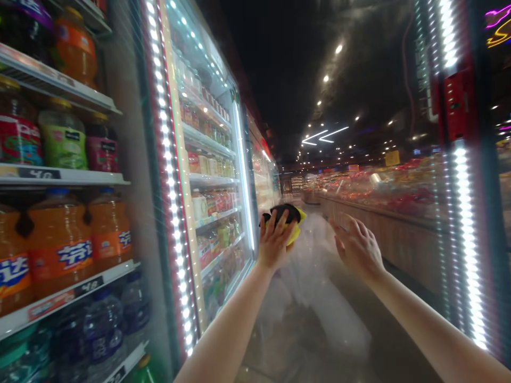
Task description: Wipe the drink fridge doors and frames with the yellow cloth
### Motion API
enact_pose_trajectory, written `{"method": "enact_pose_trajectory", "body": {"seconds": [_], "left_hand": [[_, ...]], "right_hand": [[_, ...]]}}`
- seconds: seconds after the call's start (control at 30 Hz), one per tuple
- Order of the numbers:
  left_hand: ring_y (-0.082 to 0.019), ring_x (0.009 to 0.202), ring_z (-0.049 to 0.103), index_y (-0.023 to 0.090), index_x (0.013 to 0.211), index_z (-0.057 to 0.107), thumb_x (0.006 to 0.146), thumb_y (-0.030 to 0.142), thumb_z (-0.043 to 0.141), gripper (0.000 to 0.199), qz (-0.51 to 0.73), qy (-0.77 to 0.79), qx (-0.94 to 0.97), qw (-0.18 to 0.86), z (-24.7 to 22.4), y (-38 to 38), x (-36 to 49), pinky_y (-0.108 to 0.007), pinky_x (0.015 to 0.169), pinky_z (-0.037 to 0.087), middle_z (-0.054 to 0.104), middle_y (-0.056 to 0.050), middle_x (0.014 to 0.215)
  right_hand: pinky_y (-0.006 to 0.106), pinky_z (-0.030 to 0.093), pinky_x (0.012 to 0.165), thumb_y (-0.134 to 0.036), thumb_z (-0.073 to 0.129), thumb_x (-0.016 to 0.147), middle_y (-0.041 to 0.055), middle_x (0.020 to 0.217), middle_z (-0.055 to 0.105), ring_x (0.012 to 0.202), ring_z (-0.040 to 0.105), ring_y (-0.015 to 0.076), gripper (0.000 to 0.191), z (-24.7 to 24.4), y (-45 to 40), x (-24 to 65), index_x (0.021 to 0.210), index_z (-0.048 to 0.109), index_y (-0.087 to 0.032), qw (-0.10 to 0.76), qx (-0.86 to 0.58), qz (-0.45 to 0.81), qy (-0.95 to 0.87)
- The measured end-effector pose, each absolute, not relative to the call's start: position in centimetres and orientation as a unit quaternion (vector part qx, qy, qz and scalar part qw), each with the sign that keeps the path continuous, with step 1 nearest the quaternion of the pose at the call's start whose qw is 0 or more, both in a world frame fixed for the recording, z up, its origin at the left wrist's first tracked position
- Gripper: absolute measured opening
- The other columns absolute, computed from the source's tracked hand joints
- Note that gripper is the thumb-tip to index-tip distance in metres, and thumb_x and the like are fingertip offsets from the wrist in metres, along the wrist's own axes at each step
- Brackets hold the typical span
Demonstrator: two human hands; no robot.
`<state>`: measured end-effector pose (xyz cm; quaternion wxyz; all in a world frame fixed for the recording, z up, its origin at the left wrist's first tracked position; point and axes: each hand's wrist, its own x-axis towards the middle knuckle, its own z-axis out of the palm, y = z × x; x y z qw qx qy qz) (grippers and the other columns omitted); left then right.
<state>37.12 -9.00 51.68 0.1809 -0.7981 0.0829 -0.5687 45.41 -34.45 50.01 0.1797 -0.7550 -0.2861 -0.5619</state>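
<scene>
My left hand (275, 239) is spread over a yellow and black cloth (294, 221), pressing it flat against a clear glass door (323, 298). Cloudy smears show on the glass below the hands. To the right, my right hand (358, 247) is raised at about the same height, fingers stretched and slightly apart, with nothing in it. Its fingertips look blurred, and whether they touch the glass I cannot tell.
Left stands a drinks cooler with shelves of bottles, orange soda bottles (59, 239) among them. An LED strip (165, 159) edges it, and another lit strip (465, 213) runs along the door's right side. Beyond the glass are more coolers (213, 178) and a long produce display (391, 223).
</scene>
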Motion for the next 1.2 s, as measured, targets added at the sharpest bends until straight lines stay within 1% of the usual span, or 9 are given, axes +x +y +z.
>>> {"method": "enact_pose_trajectory", "body": {"seconds": [0.17,0.27,0.4,0.5,0.63,0.77,0.93,1.07,1.2], "left_hand": [[-0.041,0.157,0.024,0.022,0.148,0.055,0.096,0.033,0.061,0.052,-0.657,-0.084,-0.744,0.093,50.1,-5.7,35.2,-0.07,0.123,0.024,0.041,-0.018,0.164],[-0.043,0.158,0.02,0.031,0.145,0.058,0.092,0.03,0.067,0.053,-0.615,-0.02,-0.775,0.143,47.2,-5.2,34.9,-0.071,0.123,0.023,0.039,-0.012,0.166],[-0.04,0.158,0.023,0.04,0.147,0.055,0.091,0.036,0.07,0.058,-0.565,0.036,-0.801,0.194,48.6,-4.2,34.9,-0.069,0.126,0.017,0.041,-0.005,0.165],[-0.039,0.156,0.027,0.034,0.148,0.054,0.094,0.037,0.065,0.055,-0.601,-0.035,-0.783,0.154,49.5,-2.4,33.9,-0.068,0.126,0.019,0.042,-0.009,0.165],[-0.045,0.156,0.024,0.023,0.153,0.047,0.093,0.036,0.066,0.065,-0.636,-0.116,-0.755,0.112,46.0,-0.2,32.5,-0.074,0.121,0.024,0.035,-0.019,0.167],[-0.042,0.156,0.027,0.034,0.15,0.051,0.09,0.038,0.07,0.064,-0.58,-0.009,-0.793,0.183,45.6,1.8,31.9,-0.07,0.123,0.026,0.041,-0.011,0.165],[-0.04,0.158,0.023,0.029,0.151,0.049,0.094,0.032,0.065,0.06,-0.633,-0.087,-0.76,0.119,50.1,4.0,31.7,-0.069,0.124,0.024,0.036,-0.013,0.167],[-0.042,0.159,0.018,0.027,0.149,0.05,0.092,0.03,0.067,0.06,-0.66,-0.099,-0.739,0.091,47.8,4.1,32.0,-0.071,0.122,0.028,0.035,-0.016,0.166],[-0.04,0.158,0.022,0.033,0.148,0.052,0.092,0.033,0.068,0.058,-0.609,-0.049,-0.781,0.131,47.5,5.8,30.9,-0.067,0.125,0.027,0.038,-0.01,0.166]], "right_hand": [[0.047,0.055,0.093,-0.02,0.052,0.096,0.0163,0.142,0.059,0.125,0.057,0.0334,0.044,49.9,-32.8,44.3,0.138,0.065,-0.025,0.174,-0.756,-0.566,-0.279],[0.047,0.055,0.096,-0.019,0.052,0.096,0.015,0.144,0.059,0.127,0.057,0.0325,0.045,49.8,-31.1,43.4,0.139,0.065,-0.025,0.163,-0.742,-0.57,-0.313],[0.047,0.053,0.1,-0.018,0.052,0.096,0.0136,0.145,0.06,0.129,0.057,0.0322,0.05,50.2,-28.9,42.1,0.144,0.061,-0.027,0.152,-0.726,-0.574,-0.346],[0.047,0.055,0.097,-0.02,0.05,0.097,0.0142,0.144,0.061,0.128,0.058,0.0329,0.048,50.4,-28.0,41.5,0.143,0.061,-0.027,0.15,-0.72,-0.58,-0.35],[0.049,0.056,0.095,-0.022,0.051,0.097,0.013,0.145,0.061,0.127,0.059,0.0337,0.05,49.9,-27.4,41.2,0.146,0.059,-0.03,0.15,-0.709,-0.584,-0.365],[0.048,0.055,0.1,-0.02,0.053,0.096,0.0124,0.145,0.061,0.129,0.058,0.0328,0.049,49.7,-26.5,41.4,0.144,0.062,-0.029,0.138,-0.699,-0.589,-0.381],[0.046,0.056,0.1,-0.02,0.05,0.099,0.013,0.143,0.063,0.13,0.059,0.031,0.04,50.3,-24.4,41.3,0.134,0.068,-0.026,0.135,-0.683,-0.608,-0.381],[0.047,0.053,0.105,-0.016,0.051,0.096,0.012,0.145,0.062,0.133,0.058,0.0308,0.045,49.8,-22.2,40.1,0.138,0.067,-0.027,0.146,-0.68,-0.594,-0.404],[0.049,0.046,0.114,-0.015,0.05,0.097,0.0118,0.145,0.063,0.137,0.055,0.0302,0.045,49.4,-18.9,38.9,0.136,0.068,-0.024,0.15,-0.672,-0.57,-0.448]]}}
